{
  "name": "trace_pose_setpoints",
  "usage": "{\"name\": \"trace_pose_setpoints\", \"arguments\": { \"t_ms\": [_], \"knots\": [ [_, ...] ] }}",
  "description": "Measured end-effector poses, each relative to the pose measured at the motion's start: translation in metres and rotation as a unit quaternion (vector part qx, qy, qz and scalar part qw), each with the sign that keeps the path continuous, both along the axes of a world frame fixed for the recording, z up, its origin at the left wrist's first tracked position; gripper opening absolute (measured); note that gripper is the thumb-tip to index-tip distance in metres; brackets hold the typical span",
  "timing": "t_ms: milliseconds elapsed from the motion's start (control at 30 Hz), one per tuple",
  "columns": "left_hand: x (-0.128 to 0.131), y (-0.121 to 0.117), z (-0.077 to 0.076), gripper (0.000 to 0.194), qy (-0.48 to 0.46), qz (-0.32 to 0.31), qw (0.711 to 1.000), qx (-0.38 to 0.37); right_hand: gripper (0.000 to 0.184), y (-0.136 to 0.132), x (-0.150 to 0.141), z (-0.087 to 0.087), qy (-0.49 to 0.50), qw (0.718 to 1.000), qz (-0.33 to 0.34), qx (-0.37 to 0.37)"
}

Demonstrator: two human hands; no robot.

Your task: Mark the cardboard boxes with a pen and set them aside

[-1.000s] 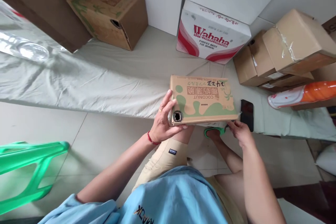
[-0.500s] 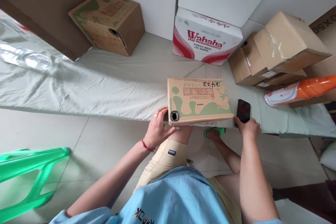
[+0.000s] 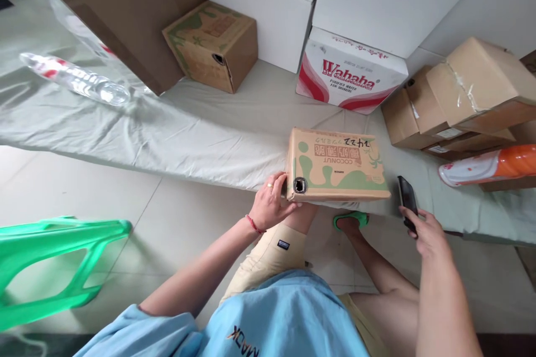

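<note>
A brown cardboard box with green coconut print and a handwritten number lies at the front edge of the cloth-covered surface. My left hand is at its near left corner, fingers curled along the left side and thumb at the front, beside a small round hole. To the right of the box, my right hand grips the lower end of a black phone, which is tilted up at its near side. The right hand and the box are apart.
At the back stand a white Wahaha carton and another coconut box. Stacked brown boxes and an orange-and-white bottle are on the right. A clear plastic bottle lies at left; a green stool stands on the floor.
My right hand has left the box's right corner, taken hold of the phone and tilted it up. My left hand stays at the box's left corner. The view has shifted left.
</note>
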State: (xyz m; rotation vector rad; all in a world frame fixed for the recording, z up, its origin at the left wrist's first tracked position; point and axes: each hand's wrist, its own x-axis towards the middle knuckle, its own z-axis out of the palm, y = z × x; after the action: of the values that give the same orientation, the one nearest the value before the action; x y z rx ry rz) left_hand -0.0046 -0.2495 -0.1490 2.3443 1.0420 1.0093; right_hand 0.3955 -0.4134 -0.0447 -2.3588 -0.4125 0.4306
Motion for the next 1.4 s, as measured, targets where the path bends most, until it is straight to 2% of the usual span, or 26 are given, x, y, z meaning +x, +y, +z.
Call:
{"name": "trace_pose_setpoints", "arguments": {
  "t_ms": [100, 167, 267, 333, 500, 667, 833, 1167, 1300, 1400],
  "knots": [
    [0.001, -0.001, 0.001, 0.079, 0.004, 0.0, 1.0, 0.002, 0.093, -0.003, -0.023, 0.024, 0.099, 0.991, 0.029, 0.088],
    [0.003, -0.002, 0.002, 0.079, 0.008, 0.004, 1.0, 0.002, 0.088, -0.005, -0.047, 0.041, 0.155, 0.971, 0.031, 0.177],
    [0.005, -0.004, 0.002, 0.081, 0.016, 0.016, 1.0, -0.004, 0.092, -0.009, -0.097, 0.06, 0.169, 0.941, 0.028, 0.291],
    [0.006, -0.005, 0.003, 0.083, 0.019, 0.021, 1.0, -0.008, 0.098, -0.012, -0.134, 0.066, 0.141, 0.944, 0.063, 0.292],
    [0.008, -0.004, 0.002, 0.079, 0.019, 0.028, 0.999, 0.002, 0.1, -0.008, -0.219, 0.063, 0.05, 0.952, 0.243, 0.179],
    [0.009, -0.003, -0.001, 0.062, 0.015, 0.028, 0.999, 0.022, 0.098, 0.005, -0.267, 0.054, -0.066, 0.94, 0.292, 0.167],
    [0.011, -0.004, -0.001, 0.054, 0.0, 0.028, 0.999, 0.029, 0.093, 0.008, -0.283, 0.05, -0.12, 0.929, 0.304, 0.175],
    [0.012, -0.006, 0.002, 0.055, 0.007, 0.034, 0.999, 0.008, 0.094, 0.003, -0.282, 0.043, -0.135, 0.926, 0.304, 0.178],
    [0.012, -0.007, 0.001, 0.07, 0.015, 0.035, 0.999, -0.014, 0.101, -0.01, -0.264, 0.034, -0.101, 0.937, 0.267, 0.2],
    [0.009, -0.007, 0.002, 0.077, 0.008, 0.026, 0.999, -0.033, 0.11, -0.018, -0.229, 0.033, -0.095, 0.949, 0.182, 0.24]
  ]
}}
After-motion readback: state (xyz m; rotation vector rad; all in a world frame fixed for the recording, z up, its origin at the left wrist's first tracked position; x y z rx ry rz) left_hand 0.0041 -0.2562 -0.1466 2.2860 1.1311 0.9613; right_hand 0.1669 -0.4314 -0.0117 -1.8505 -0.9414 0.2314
